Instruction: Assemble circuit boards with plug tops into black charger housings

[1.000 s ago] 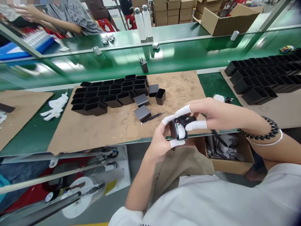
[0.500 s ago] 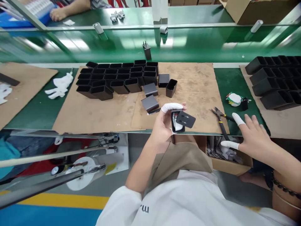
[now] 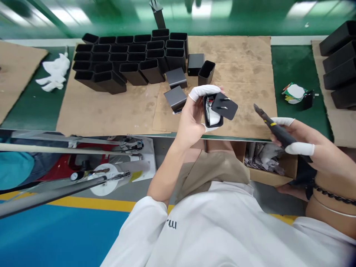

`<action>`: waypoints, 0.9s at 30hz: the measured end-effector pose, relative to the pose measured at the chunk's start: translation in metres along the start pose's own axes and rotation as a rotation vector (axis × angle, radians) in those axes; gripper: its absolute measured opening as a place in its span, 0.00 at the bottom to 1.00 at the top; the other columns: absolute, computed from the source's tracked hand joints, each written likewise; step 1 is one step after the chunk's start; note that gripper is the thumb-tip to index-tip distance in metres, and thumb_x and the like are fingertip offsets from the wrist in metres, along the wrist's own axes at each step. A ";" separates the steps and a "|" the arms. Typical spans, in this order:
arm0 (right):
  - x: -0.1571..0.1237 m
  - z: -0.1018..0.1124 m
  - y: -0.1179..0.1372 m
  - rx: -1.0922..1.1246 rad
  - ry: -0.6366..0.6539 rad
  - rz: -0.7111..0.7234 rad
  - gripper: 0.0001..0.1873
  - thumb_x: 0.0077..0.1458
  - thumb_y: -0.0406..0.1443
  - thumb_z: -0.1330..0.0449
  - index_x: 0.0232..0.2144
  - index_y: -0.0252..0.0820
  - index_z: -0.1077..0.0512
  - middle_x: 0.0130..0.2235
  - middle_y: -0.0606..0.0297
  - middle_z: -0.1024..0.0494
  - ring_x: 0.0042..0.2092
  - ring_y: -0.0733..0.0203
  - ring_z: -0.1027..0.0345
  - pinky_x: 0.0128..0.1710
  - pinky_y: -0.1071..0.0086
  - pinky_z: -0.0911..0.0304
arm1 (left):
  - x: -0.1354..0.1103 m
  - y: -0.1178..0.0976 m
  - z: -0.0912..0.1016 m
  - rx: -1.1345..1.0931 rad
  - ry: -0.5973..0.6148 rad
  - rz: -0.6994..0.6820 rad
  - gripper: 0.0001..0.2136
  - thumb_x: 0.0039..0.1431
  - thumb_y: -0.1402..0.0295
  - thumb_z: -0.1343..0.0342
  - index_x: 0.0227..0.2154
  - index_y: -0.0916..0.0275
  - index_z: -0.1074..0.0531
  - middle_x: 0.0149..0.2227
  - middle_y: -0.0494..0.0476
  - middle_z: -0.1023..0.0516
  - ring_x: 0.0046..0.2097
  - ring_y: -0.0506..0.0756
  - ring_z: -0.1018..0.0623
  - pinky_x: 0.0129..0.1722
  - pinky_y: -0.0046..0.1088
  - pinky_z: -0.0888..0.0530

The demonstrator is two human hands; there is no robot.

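My left hand (image 3: 191, 120), with white finger cots, is closed around a black charger housing (image 3: 206, 111). Its plug cover (image 3: 224, 106), with two metal prongs, sits askew over the open end, and white and red parts show inside. In my right hand (image 3: 300, 137), also with finger cots, are diagonal cutting pliers (image 3: 274, 128) with black and yellow handles. Their jaws point up and left, apart from the charger. Just beyond my left hand lie dark grey charger pieces (image 3: 175, 98), and an open black housing (image 3: 206, 73) stands near them.
Rows of open black housings (image 3: 111, 79) stand on the cardboard (image 3: 133, 111) at left, with more housings (image 3: 340, 70) at far right. A white glove (image 3: 55, 72) lies on the left. A round white label roll (image 3: 295, 92) is at right. Below the table edge is a box of scraps (image 3: 278, 176).
My right hand has taken hold of the pliers from the tabletop and lifted them. My left hand still holds the charger housing. The view has tilted downward.
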State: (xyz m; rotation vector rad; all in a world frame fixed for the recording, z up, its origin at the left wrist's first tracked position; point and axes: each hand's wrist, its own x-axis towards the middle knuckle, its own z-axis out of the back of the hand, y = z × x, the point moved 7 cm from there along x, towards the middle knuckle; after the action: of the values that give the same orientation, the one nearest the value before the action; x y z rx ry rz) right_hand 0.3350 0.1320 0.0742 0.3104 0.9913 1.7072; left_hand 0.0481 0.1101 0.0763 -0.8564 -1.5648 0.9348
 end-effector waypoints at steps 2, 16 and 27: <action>-0.013 -0.021 0.013 0.271 0.100 0.054 0.31 0.50 0.35 0.39 0.58 0.60 0.27 0.47 0.62 0.18 0.45 0.45 0.21 0.44 0.52 0.21 | -0.001 0.003 0.003 0.030 -0.034 0.056 0.24 0.50 0.54 0.25 0.45 0.53 0.28 0.49 0.53 0.19 0.64 0.66 0.21 0.64 0.49 0.25; -0.032 -0.063 0.088 -0.238 -0.023 0.700 0.39 0.56 0.28 0.44 0.70 0.41 0.41 0.61 0.47 0.27 0.61 0.43 0.28 0.56 0.53 0.23 | -0.007 0.003 0.004 0.178 -0.085 0.060 0.19 0.54 0.62 0.30 0.46 0.53 0.29 0.51 0.52 0.19 0.65 0.62 0.23 0.65 0.45 0.25; -0.034 -0.058 0.093 -0.225 -0.062 0.692 0.41 0.55 0.27 0.44 0.70 0.48 0.40 0.56 0.51 0.27 0.36 0.57 0.32 0.28 0.64 0.28 | -0.006 0.001 0.006 0.403 -0.061 -0.050 0.24 0.49 0.54 0.29 0.49 0.41 0.28 0.52 0.50 0.18 0.65 0.63 0.22 0.61 0.45 0.21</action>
State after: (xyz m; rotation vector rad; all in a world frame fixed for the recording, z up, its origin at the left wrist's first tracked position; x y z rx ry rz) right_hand 0.2491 0.0692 0.1160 0.6017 0.6669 2.3915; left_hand 0.0433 0.1041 0.0725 -0.5058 -1.3756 1.1972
